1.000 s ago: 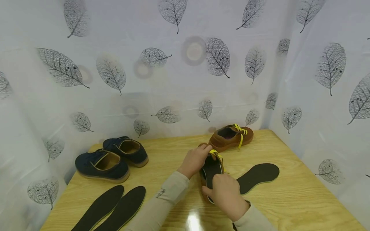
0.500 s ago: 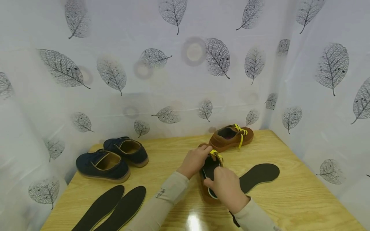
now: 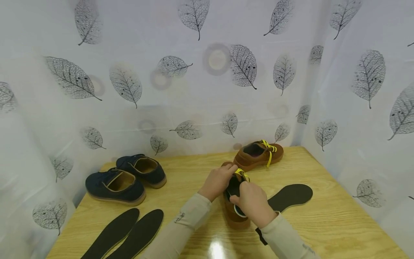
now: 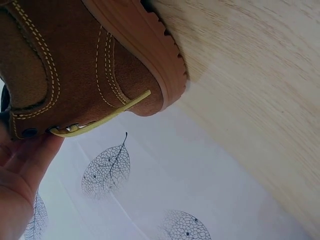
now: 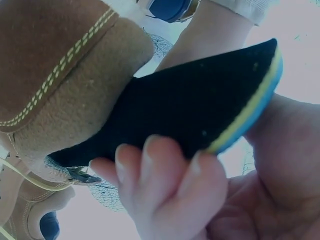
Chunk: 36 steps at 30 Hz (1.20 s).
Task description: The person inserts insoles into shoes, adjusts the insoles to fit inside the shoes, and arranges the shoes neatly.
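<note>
Two hands on brown shoe (image 3: 237,212). Right wrist view alone shows right hand (image 3: 253,203) fingers curled round insole (image 5: 200,115); left hand (image 3: 218,180) grips the shoe.

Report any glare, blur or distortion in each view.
Head view: white glare patch on the table near the front edge; wide-angle lens bends the backdrop. Left wrist view: brown shoe sharp, tilted frame, bright washed table. Right wrist view: insole and right hand very close and soft, background overexposed.
</note>
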{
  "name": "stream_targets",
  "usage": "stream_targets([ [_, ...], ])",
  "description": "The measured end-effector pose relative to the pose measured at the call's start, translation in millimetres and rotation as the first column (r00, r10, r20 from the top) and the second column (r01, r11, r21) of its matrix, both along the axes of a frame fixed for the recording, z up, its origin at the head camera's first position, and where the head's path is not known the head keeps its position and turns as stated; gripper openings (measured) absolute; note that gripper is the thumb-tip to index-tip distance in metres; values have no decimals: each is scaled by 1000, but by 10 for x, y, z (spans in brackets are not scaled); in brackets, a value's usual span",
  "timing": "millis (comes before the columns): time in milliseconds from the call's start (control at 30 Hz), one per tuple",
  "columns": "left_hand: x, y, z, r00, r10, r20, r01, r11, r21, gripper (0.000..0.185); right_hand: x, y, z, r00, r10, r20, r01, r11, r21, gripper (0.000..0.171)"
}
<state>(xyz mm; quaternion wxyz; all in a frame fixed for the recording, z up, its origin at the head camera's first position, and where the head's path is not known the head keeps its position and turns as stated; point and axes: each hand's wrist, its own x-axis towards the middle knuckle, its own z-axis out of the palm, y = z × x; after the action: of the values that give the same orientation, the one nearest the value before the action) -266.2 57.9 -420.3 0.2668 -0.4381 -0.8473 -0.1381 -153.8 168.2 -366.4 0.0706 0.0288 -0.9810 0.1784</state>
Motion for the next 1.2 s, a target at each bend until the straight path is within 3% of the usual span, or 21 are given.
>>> stream_targets([
  [500,1,2,-2,1000,-14,8,14,1000,13,10,-240,68,-22,996,14,93,-10,999,-39,34],
  [767,-13,7,-6,1000,-12,4,12,1000,9,9,-367,51,-110,998,0,66,-1,1000,16,32],
  [1200,-21,4,-27,1000,-26,-5,26,999,27,7,-474,26,-227,1000,-4,5,4,1000,-10,31],
])
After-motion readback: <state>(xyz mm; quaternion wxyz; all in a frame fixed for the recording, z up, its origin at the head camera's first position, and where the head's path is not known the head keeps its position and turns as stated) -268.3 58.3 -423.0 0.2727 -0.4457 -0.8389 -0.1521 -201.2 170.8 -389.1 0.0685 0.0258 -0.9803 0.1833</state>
